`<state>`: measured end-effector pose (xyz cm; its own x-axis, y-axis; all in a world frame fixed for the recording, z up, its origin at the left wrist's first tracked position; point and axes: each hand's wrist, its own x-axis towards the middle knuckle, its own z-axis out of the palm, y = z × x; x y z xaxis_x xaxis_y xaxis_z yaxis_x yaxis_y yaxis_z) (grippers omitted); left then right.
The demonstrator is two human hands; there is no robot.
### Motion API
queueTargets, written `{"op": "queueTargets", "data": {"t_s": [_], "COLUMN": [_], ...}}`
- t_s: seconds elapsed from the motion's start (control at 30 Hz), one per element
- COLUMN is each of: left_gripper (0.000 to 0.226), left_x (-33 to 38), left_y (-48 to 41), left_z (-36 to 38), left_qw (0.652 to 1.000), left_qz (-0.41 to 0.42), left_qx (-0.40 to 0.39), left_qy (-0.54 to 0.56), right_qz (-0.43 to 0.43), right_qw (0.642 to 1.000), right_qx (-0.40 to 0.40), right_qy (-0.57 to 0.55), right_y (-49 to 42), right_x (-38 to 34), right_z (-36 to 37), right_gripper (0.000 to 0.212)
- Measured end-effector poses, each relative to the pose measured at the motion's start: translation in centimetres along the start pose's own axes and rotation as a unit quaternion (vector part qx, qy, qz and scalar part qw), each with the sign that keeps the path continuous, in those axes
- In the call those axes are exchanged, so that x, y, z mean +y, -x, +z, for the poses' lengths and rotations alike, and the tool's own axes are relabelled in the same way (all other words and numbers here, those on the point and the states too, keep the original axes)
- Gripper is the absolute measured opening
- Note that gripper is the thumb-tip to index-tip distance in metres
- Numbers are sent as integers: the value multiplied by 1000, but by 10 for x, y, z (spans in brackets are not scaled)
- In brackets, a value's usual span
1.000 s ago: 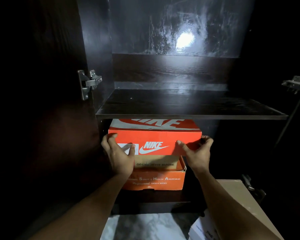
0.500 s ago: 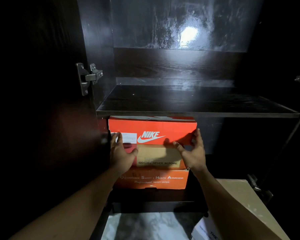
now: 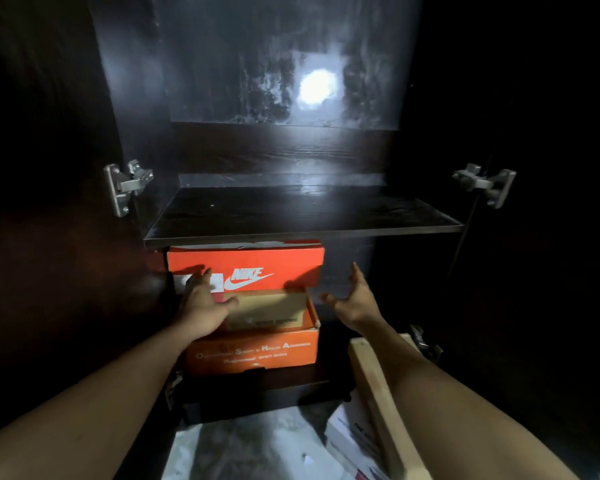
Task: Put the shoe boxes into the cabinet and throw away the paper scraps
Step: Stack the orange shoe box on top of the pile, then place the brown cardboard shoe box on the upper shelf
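An orange Nike shoe box (image 3: 257, 263) sits in the dark cabinet under the shelf (image 3: 302, 230), stacked on an orange safety-shoes box (image 3: 257, 351) with a tan inner flap. My left hand (image 3: 205, 306) hovers with straight fingers at the Nike box's lower left corner, possibly touching it. My right hand (image 3: 355, 299) is off the box, to its right, fingers spread and loosely curled, holding nothing.
Door hinges stand at the left (image 3: 125, 185) and right (image 3: 485, 183) of the cabinet opening. A tan cardboard box (image 3: 378, 393) and a white box (image 3: 347, 431) lie on the marble floor (image 3: 239, 445) at the lower right.
The Nike box went further back under the shelf. Both hands released it; my right hand pulled away to the right, my left stays near its corner.
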<state>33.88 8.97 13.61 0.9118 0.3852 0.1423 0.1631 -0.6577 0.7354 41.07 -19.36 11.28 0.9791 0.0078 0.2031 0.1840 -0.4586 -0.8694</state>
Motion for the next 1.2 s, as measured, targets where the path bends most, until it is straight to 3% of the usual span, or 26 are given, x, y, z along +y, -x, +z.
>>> {"op": "queueTargets", "data": {"t_s": [0.1,0.23,0.53,0.67,0.83,1.0,1.2], "left_gripper": [90,95,95,94,92,93,101], "left_x": [33,70,87,81,73,67,65], "left_y": [33,93,190,173,117,68,44], "left_z": [2,16,80,118,184,240,277], "left_qw": [999,989,960,954,958,958,943], "left_qz": [33,90,119,110,73,58,49], "left_qx": [-38,-119,-248,-273,-279,-280,-329], "left_qy": [-22,-4,-41,-47,-3,8,-17], "right_qz": [-18,45,199,251,240,202,178], "right_qw": [1000,997,974,965,955,942,948], "right_qx": [11,30,31,43,172,266,247], "right_qy": [10,52,100,69,8,-22,-93], "right_y": [41,114,244,260,247,246,262], "right_x": [-6,10,84,109,131,151,177], "right_z": [-41,-91,-128,-106,-54,-20,-30], "right_gripper": [86,100,97,108,131,110,98]}}
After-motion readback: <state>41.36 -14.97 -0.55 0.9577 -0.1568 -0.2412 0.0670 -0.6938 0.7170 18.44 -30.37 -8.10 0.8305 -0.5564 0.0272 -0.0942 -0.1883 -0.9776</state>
